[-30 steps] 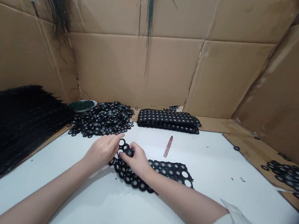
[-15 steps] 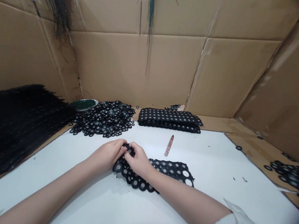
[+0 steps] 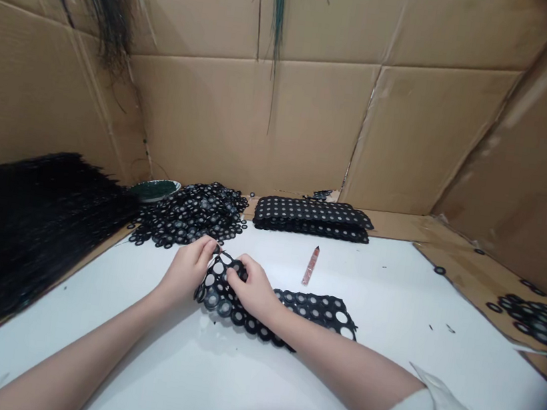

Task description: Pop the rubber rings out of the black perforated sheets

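Note:
A mat of joined black rings [image 3: 248, 323] lies across the white tabletop, its left end raised in my hands. With thumb over the top, my right hand [image 3: 252, 289] grips the mat near its upper left corner. My left hand [image 3: 191, 263] is just to the left, fingertips pinched on a thin black strand that runs to the mat's edge. White tabletop shows through several rings between the hands. The fingers cover part of that corner, and my right forearm crosses over the mat's middle.
Loose black rings [image 3: 196, 212] are heaped behind my left hand, beside a round dish [image 3: 154, 190]. Finished-looking mats [image 3: 312, 217] are stacked at the back. A reddish pencil-like tool [image 3: 310, 265] lies nearer. Black strands [image 3: 22, 239] fill the left side; more rings [image 3: 538, 320] lie right. Cardboard walls [image 3: 314, 123] surround the table.
My left hand has moved left and slightly up, away from my right hand, drawing the strand out. The mat's left end has shifted slightly left, and its corner now shows between the hands.

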A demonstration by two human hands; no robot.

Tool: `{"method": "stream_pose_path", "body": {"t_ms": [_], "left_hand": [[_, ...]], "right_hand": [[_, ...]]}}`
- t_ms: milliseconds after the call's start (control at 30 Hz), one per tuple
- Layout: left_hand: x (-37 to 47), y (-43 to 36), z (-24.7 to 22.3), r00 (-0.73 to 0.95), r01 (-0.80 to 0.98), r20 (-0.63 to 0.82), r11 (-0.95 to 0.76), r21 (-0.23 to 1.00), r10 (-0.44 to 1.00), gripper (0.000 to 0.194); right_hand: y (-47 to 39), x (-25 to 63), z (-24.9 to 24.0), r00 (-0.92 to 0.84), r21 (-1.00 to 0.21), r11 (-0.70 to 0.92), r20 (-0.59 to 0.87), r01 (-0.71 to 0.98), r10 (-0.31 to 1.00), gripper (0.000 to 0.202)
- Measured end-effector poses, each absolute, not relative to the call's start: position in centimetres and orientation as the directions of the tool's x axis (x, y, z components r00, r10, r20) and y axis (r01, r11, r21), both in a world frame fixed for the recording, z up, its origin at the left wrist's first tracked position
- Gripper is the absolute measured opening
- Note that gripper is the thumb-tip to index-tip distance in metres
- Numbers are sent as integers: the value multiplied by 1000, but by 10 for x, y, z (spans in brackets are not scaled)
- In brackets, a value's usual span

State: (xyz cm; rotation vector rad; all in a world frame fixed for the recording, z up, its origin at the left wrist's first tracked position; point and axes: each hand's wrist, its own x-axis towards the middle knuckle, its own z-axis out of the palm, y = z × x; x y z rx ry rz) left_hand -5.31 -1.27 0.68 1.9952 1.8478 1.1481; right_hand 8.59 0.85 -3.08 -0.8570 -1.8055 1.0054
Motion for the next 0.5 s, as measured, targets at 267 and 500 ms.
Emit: {"method": "stream_pose_path", "body": {"t_ms": [267, 500], "left_hand": [[-68, -5, 12, -447, 450, 431, -219, 866, 784, 25], [-62, -16, 17, -253, 765, 601, -223, 604, 758, 25]], "right_hand": [[9, 86, -32, -309, -910, 398, 348, 117, 885, 10], [12, 88, -42, -307, -936, 336, 292, 103, 906, 15]]}}
